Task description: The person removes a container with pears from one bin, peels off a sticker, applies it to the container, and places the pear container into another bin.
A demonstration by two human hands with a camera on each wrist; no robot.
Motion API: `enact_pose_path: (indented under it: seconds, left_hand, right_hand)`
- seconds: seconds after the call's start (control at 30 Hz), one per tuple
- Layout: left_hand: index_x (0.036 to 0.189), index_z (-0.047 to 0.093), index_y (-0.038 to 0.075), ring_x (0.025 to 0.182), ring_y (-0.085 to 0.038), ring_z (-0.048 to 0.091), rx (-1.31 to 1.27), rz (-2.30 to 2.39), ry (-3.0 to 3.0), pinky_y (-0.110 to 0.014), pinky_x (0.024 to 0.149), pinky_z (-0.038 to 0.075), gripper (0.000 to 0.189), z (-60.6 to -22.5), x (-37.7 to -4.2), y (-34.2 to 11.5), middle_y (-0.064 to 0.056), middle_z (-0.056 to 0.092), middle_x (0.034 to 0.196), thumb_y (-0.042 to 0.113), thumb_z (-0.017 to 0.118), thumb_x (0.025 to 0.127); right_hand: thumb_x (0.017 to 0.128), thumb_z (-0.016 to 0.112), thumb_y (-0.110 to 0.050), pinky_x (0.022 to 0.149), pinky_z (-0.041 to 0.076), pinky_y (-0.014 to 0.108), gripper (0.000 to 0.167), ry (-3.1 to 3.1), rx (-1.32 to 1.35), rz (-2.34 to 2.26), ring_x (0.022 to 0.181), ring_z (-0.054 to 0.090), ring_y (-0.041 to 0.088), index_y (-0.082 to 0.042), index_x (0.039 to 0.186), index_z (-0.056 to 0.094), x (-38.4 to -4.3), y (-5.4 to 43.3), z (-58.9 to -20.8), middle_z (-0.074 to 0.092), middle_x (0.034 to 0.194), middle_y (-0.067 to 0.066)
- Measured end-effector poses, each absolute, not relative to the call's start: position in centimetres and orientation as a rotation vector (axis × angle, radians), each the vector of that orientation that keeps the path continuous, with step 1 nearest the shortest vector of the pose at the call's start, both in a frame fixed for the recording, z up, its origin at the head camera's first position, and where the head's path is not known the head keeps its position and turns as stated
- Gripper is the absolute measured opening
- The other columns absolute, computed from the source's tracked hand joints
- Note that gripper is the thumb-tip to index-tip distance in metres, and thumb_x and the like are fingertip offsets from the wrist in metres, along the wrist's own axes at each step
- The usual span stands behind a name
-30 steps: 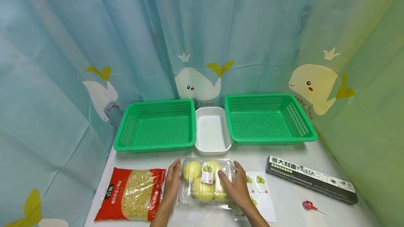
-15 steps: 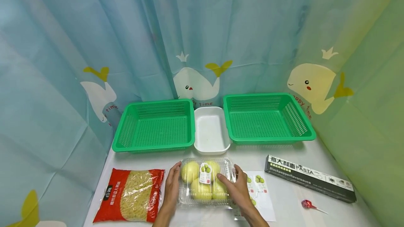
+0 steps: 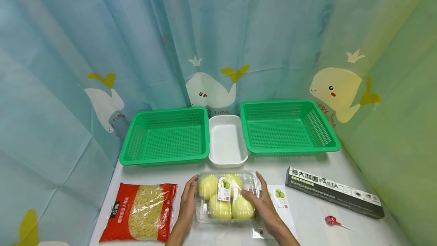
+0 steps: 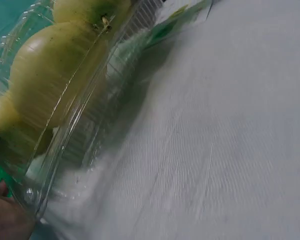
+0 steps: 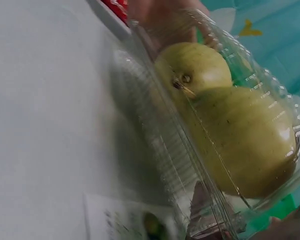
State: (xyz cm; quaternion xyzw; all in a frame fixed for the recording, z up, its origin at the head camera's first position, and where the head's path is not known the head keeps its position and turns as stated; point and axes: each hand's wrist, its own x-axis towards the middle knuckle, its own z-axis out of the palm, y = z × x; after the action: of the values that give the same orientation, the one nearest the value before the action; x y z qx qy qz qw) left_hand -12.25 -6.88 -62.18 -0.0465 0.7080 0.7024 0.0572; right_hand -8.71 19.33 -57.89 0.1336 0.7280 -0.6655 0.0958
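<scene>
A clear plastic clamshell box (image 3: 205,218) is held level between both hands, close over the white table. Several round yellow-green fruits (image 3: 220,206) lie inside, and a white sticker (image 3: 224,190) with green fruit printed on it is on the lid. My left hand (image 3: 186,205) grips the box's left side; its fingertips show at the lower left of the left wrist view. On the right side my right hand (image 3: 265,204) grips it too, thumb over the lid. The right wrist view shows two fruits (image 5: 247,142) through the clear wall.
Two green baskets (image 3: 164,161) (image 3: 293,151) stand at the back, with a white tray (image 3: 228,163) between them. A red pasta bag (image 3: 146,212) lies left. At right are a sticker sheet (image 3: 283,208), a black pasta box (image 3: 334,193) and a red lollipop (image 3: 331,220).
The clamshell box has shifted slightly to the right, and my right hand has gone with it. The fruits inside sit a little farther right. Both hands keep their hold.
</scene>
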Motion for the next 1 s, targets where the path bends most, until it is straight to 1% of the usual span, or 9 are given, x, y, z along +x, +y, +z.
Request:
enact_pose_path:
  seconds: [0.13, 0.27, 0.43, 0.5, 0.73, 0.8, 0.87, 0.93, 1.0]
  left_hand:
    - [0.157, 0.045, 0.009, 0.152, -0.044, 0.037, -0.115, 2.157, 2.156, -0.063, 0.124, 0.031, 0.054, -62.0, -12.8, -6.0, -0.016, 0.042, 0.165, 0.043, 0.032, 0.117]
    - [0.155, 0.048, 0.006, 0.144, -0.041, 0.048, -0.099, 2.180, 2.141, -0.055, 0.118, 0.044, 0.055, -62.0, -13.5, -5.3, -0.017, 0.048, 0.160, 0.043, 0.033, 0.117]
    - [0.152, 0.050, 0.004, 0.142, -0.042, 0.050, -0.055, 2.197, 2.116, -0.054, 0.118, 0.045, 0.053, -61.5, -14.1, -4.2, -0.020, 0.051, 0.157, 0.041, 0.038, 0.117]
    - [0.153, 0.050, 0.003, 0.142, -0.043, 0.050, -0.027, 2.196, 2.109, -0.055, 0.118, 0.045, 0.052, -61.0, -14.3, -3.6, -0.021, 0.051, 0.156, 0.040, 0.039, 0.117]
    - [0.154, 0.047, 0.004, 0.146, -0.041, 0.046, 0.102, 2.225, 1.984, -0.049, 0.116, 0.049, 0.047, -58.6, -15.2, -1.3, -0.021, 0.047, 0.159, 0.030, 0.045, 0.116]
    - [0.154, 0.046, 0.004, 0.145, -0.040, 0.047, 0.141, 2.247, 1.934, -0.048, 0.116, 0.049, 0.045, -57.7, -15.6, -0.6, -0.020, 0.047, 0.159, 0.028, 0.045, 0.116]
    - [0.155, 0.046, 0.004, 0.144, -0.037, 0.048, 0.174, 2.261, 1.907, -0.049, 0.117, 0.048, 0.045, -56.8, -16.1, 0.2, -0.018, 0.047, 0.158, 0.027, 0.045, 0.115]
    - [0.154, 0.047, 0.004, 0.144, -0.034, 0.049, 0.194, 2.271, 1.889, -0.050, 0.118, 0.047, 0.045, -56.0, -16.8, 1.1, -0.017, 0.048, 0.158, 0.024, 0.048, 0.114]
    - [0.154, 0.048, 0.003, 0.143, -0.033, 0.050, 0.201, 2.275, 1.892, -0.049, 0.118, 0.046, 0.045, -55.6, -17.6, 2.1, -0.017, 0.050, 0.157, 0.021, 0.051, 0.113]
  right_hand:
    - [0.101, 0.063, -0.039, 0.104, 0.044, 0.077, 0.092, 2.114, 0.368, -2.023, 0.138, 0.045, 0.061, -0.025, 0.170, 0.004, -8.3, 21.1, -57.1, 0.022, 0.162, 0.041]
    - [0.103, 0.058, -0.030, 0.083, 0.062, 0.056, 0.086, 1.985, 0.391, -2.131, 0.109, 0.067, 0.041, -0.029, 0.169, 0.003, -8.1, 23.1, -55.9, 0.045, 0.142, 0.034]
    - [0.107, 0.051, -0.026, 0.075, 0.064, 0.040, 0.082, 1.903, 0.430, -2.214, 0.088, 0.072, 0.023, -0.029, 0.168, -0.003, -7.8, 26.1, -54.0, 0.057, 0.126, 0.020]
    - [0.108, 0.048, -0.026, 0.075, 0.064, 0.038, 0.078, 1.903, 0.408, -2.235, 0.087, 0.072, 0.020, -0.029, 0.167, -0.004, -7.8, 27.4, -53.1, 0.053, 0.131, 0.018]
    - [0.111, 0.041, -0.031, 0.077, 0.061, 0.036, 0.063, 1.954, 0.261, -2.273, 0.085, 0.070, 0.013, -0.037, 0.161, 0.002, -9.6, 32.6, -50.4, 0.061, 0.118, -0.003]
    - [0.111, 0.041, -0.036, 0.081, 0.060, 0.036, 0.065, 1.998, 0.290, -2.242, 0.093, 0.068, 0.015, -0.040, 0.161, 0.000, -10.5, 33.8, -49.6, 0.053, 0.130, -0.001]
    - [0.111, 0.041, -0.039, 0.094, 0.052, 0.039, 0.070, 2.007, 0.314, -2.221, 0.118, 0.061, 0.027, -0.042, 0.163, -0.005, -11.5, 34.8, -48.8, 0.035, 0.153, 0.010]
    - [0.110, 0.041, -0.043, 0.108, 0.043, 0.048, 0.077, 2.003, 0.326, -2.207, 0.140, 0.042, 0.042, -0.042, 0.165, -0.013, -12.5, 35.7, -48.0, 0.008, 0.168, 0.019]
    - [0.109, 0.041, -0.045, 0.116, 0.029, 0.052, 0.083, 1.984, 0.330, -2.204, 0.150, 0.020, 0.046, -0.041, 0.165, -0.020, -13.6, 36.5, -47.3, -0.018, 0.172, 0.016]
